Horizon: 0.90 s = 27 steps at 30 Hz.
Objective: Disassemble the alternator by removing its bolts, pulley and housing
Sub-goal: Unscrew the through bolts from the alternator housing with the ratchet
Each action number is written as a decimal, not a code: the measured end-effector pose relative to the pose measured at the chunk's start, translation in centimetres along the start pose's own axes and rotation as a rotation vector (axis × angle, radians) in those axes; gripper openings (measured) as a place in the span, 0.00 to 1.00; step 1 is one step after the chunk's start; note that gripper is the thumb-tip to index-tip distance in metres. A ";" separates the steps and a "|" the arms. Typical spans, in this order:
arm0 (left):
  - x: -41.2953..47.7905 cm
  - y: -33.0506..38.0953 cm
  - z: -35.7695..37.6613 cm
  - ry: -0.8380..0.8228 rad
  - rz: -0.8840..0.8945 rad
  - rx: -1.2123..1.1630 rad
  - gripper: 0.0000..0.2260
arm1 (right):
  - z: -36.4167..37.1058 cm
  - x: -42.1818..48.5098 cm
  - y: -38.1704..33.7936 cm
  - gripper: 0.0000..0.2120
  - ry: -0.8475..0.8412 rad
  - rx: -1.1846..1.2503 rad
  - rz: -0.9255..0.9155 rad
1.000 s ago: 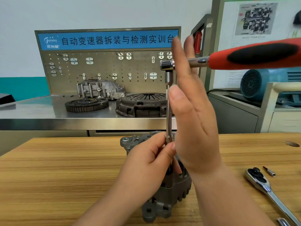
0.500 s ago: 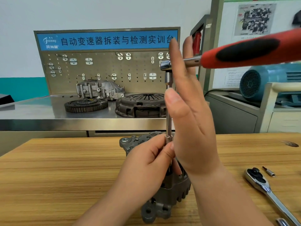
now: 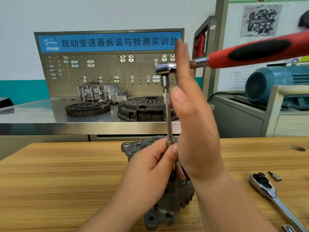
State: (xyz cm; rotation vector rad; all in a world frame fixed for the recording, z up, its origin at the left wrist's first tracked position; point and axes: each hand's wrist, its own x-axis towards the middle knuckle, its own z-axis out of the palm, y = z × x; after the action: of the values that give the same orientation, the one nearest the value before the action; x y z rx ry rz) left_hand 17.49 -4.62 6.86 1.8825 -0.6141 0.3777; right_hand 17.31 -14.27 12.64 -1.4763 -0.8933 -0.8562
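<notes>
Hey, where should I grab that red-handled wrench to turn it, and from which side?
Probably the red handle at its black grip patch, coming in from the right: it juts out sideways from the upright extension bar, far from the pivot, while the left hand holds the bar's lower end.

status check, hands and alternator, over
Left hand pinches extension low, at alternator. Right hand open, flat by red ratchet. Alternator upright on table, housing on. Nothing blocking; spare ratchet lies off right.
</notes>
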 end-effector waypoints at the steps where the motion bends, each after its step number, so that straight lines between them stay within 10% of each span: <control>1: -0.1 0.0 0.0 -0.009 0.006 -0.022 0.13 | -0.1 0.0 0.1 0.31 0.014 0.052 0.036; 27: 0.0 1.1 0.1 0.025 0.029 0.074 0.19 | 1.0 -0.2 0.4 0.29 0.031 -0.176 -0.134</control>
State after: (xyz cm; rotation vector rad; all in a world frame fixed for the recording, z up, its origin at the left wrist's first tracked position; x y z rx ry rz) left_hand 16.84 -5.06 7.61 1.9383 -0.6182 0.4478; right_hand 17.62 -13.33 12.21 -1.5623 -0.9206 -1.0770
